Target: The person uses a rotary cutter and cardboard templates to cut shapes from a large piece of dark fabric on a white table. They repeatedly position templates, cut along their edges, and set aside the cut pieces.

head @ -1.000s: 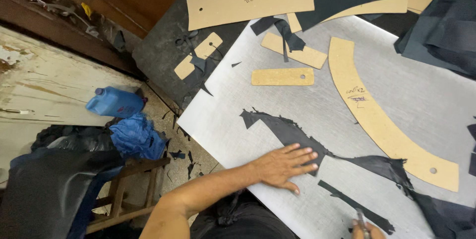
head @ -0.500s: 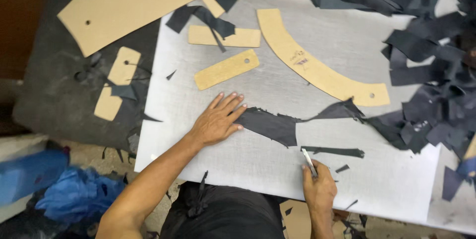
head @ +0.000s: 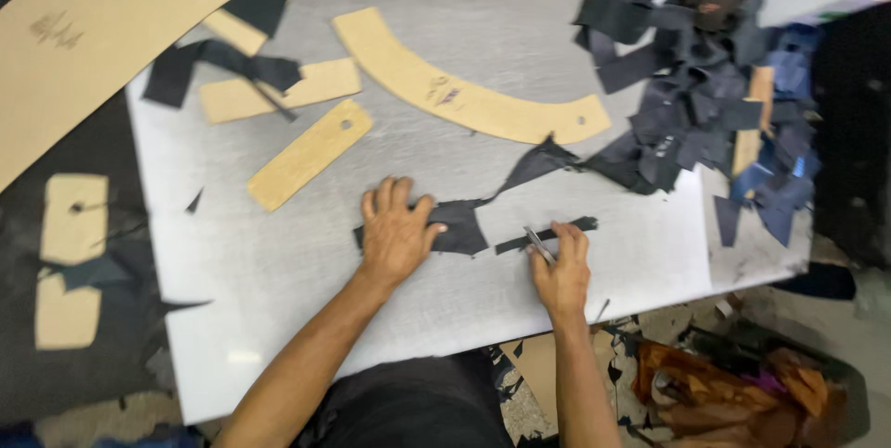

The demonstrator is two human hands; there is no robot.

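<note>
— Any containers in view? What in them?

— None clearly made out. Only a heap at the lower right, below the edge of the pale grey metal-look surface (head: pixel 278 318): crumpled orange-brown material (head: pixel 733 392) among dark offcuts, too blurred to tell whether held in anything.

— And on top of the surface?

— Long curved tan cardboard template (head: pixel 464 95) across the upper middle, with a small hole near its right end. Straight tan cardboard strip (head: pixel 311 153) with a hole near its upper end, lying tilted, left of centre. Another flat tan piece (head: pixel 278 90) just above, partly under a dark scrap. Big pile of dark navy fabric scraps (head: pixel 687 86) spilling over the upper right.

— Left hand?

— Left hand (head: pixel 394 234) flat, palm down, fingers spread slightly, pressing on the dark ragged-edged piece of fabric (head: pixel 459 225) near the front middle. Open, gripping nothing. Forearm reaching in from the bottom edge.

— Right hand?

— Right hand (head: pixel 560 267) closed around a slim metal cutting tool (head: pixel 538 244), tip touching a narrow dark fabric sliver (head: pixel 548 234) just right of the pressed piece. Wrist bent, knuckles up.
</note>
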